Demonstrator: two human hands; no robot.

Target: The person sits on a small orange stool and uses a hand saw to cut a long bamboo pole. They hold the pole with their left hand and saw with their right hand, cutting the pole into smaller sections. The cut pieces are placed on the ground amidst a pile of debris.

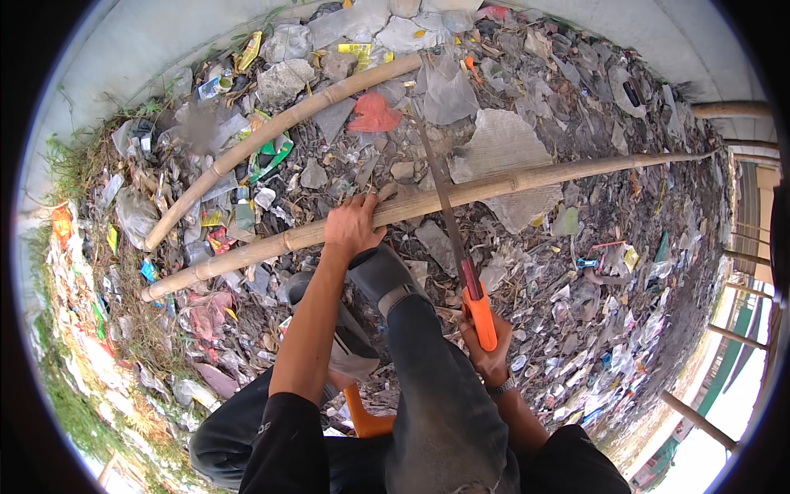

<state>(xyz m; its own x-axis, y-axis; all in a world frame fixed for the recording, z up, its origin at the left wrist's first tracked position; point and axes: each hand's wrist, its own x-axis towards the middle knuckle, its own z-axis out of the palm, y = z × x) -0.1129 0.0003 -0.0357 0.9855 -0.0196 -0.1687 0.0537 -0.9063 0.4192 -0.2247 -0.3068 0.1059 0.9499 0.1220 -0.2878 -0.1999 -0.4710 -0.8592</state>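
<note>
A long bamboo pole [280, 244] lies across the ground in front of me, running from the lower left to the far right. My left hand [352, 226] grips it from above, fingers bent over its far side. In my right hand [487, 350] is a handsaw [448, 218], held by its orange handle. Its long dark blade slants up and away, crossing the pole to the right of my left hand. How deep the teeth sit in the bamboo cannot be made out. My grey boot [383, 276] is close against the pole's near side, beside my left hand.
A second, shorter bamboo piece [276, 128] lies farther off. Plastic scraps, leaves and broken slabs such as a flat concrete piece [504, 160] litter the ground. A pale wall [107, 70] borders the far left. An orange curved object [364, 416] sits by my legs.
</note>
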